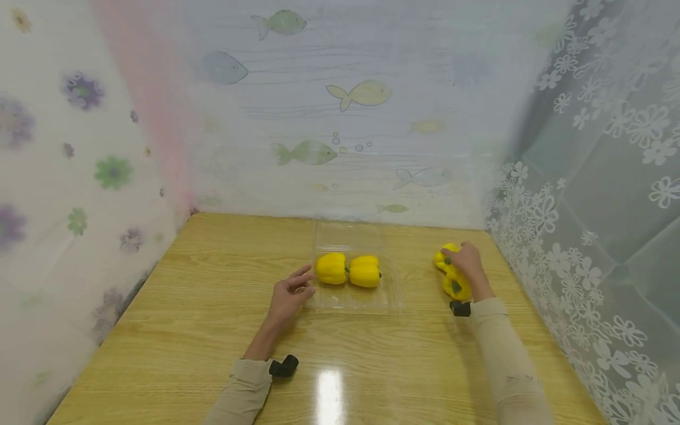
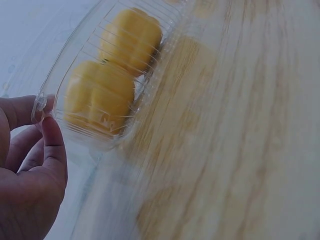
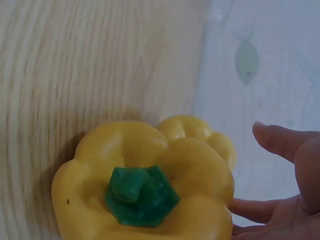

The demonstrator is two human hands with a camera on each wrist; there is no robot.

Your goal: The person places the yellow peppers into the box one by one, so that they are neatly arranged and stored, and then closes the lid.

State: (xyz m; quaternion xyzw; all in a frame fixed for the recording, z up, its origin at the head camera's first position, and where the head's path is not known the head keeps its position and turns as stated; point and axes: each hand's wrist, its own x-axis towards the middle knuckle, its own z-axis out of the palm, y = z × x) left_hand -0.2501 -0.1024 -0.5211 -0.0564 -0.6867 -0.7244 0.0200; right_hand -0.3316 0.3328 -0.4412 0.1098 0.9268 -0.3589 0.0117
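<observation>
My left hand (image 1: pixel 287 301) pinches the corner tab of a clear plastic clamshell container (image 2: pixel 39 106) between thumb and finger. Inside it lie two yellow bell peppers, the left one (image 1: pixel 331 268) and the right one (image 1: pixel 365 271), end to end; the lid is folded back behind them. On the right, my right hand (image 1: pixel 470 265) reaches over two more yellow bell peppers, a far one (image 1: pixel 446 255) and a near one (image 1: pixel 455 287). In the right wrist view the thumb is spread away from the fingers. The near pepper's green stem (image 3: pixel 140 192) faces that camera.
Everything rests on a wood-grain table (image 1: pixel 212 330). Behind it hangs a fish-patterned sheet (image 1: pixel 366 118), with flowered curtains at the left and right (image 1: pixel 600 236). Each wrist wears a black camera, the left one (image 1: pixel 284 366) and the right one (image 1: pixel 460 308).
</observation>
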